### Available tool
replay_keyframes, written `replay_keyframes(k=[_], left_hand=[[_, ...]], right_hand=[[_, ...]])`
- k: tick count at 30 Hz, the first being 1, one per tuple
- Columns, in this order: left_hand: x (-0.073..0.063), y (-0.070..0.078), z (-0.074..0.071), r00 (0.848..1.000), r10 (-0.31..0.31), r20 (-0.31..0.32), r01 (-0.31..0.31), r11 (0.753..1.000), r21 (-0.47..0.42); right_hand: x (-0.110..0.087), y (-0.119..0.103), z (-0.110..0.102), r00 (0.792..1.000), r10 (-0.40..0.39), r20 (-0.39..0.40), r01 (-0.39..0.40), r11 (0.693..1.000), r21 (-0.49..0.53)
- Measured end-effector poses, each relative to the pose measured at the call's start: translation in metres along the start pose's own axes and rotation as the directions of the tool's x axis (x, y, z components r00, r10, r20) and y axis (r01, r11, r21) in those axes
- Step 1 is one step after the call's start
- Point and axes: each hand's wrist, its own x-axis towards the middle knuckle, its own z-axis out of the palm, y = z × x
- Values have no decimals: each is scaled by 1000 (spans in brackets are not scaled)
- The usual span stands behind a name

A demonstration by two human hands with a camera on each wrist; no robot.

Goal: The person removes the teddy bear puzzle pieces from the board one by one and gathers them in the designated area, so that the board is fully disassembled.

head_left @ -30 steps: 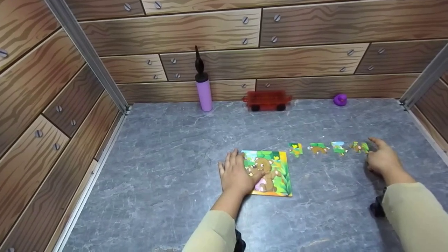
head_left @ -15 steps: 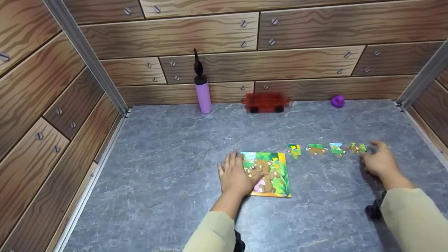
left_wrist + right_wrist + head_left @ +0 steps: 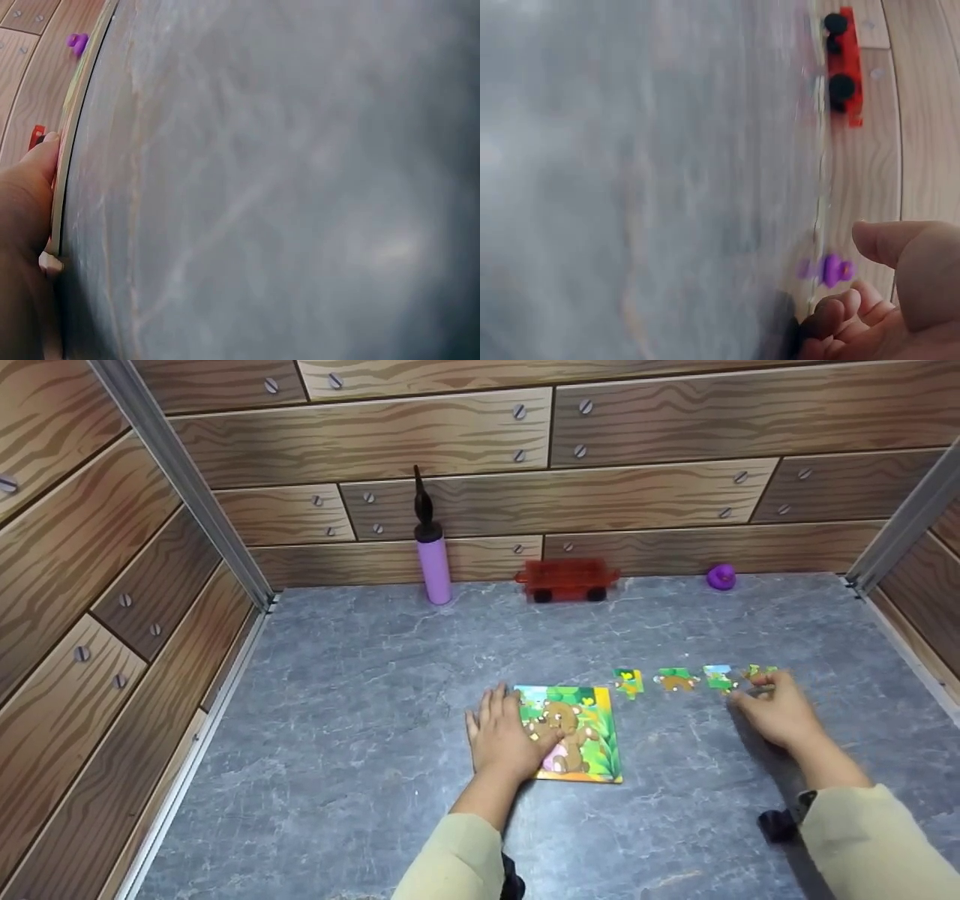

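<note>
My left hand (image 3: pixel 504 739) rests flat on the left side of a square bear jigsaw puzzle (image 3: pixel 596 739), its thumb across the picture. In the left wrist view the thumb of that hand (image 3: pixel 22 199) lies along the puzzle's edge. Right of the puzzle several loose puzzle pieces form a row, among them a yellow-green piece (image 3: pixel 628 682), a brown one (image 3: pixel 676 680) and a blue-green one (image 3: pixel 718 678). Over the rightmost piece (image 3: pixel 757 669), partly covering it, is my right hand (image 3: pixel 784 712). Its fingers bend loosely; the right wrist view shows a gap between thumb and fingers, nothing held.
Along the back wall stand a purple hand pump (image 3: pixel 435 570) with a black nozzle, a red toy wagon (image 3: pixel 568 579) and a purple rubber duck (image 3: pixel 721 577). Wood-patterned panels (image 3: pixel 442 431) enclose the grey marbled tabletop (image 3: pixel 360 697) at the back and sides.
My right hand has moved left from beside the row's right end to over the rightmost piece. The left hand stays on the puzzle. The head view has shifted slightly.
</note>
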Motion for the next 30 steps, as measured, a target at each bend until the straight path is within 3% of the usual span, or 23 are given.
replay_keyframes(k=[7, 11, 21, 30], left_hand=[[-2, 1, -2, 1000, -2, -8, 2, 1000, 3], [-2, 1, -2, 1000, 1, -7, -1, 1000, -6], [-1, -1, 1, 999, 19, -28, -19, 1000, -6], [-1, 0, -1, 1000, 16, 7, -16, 1000, 1]], right_hand=[[-7, -31, 28, 982, -187, -37, 189, 979, 74], [-12, -54, 47, 969, -245, -22, 246, 964, 103], [-34, -98, 81, 940, -332, 82, 317, 936, 154], [-44, -123, 111, 906, -376, 195, 343, 921, 183]])
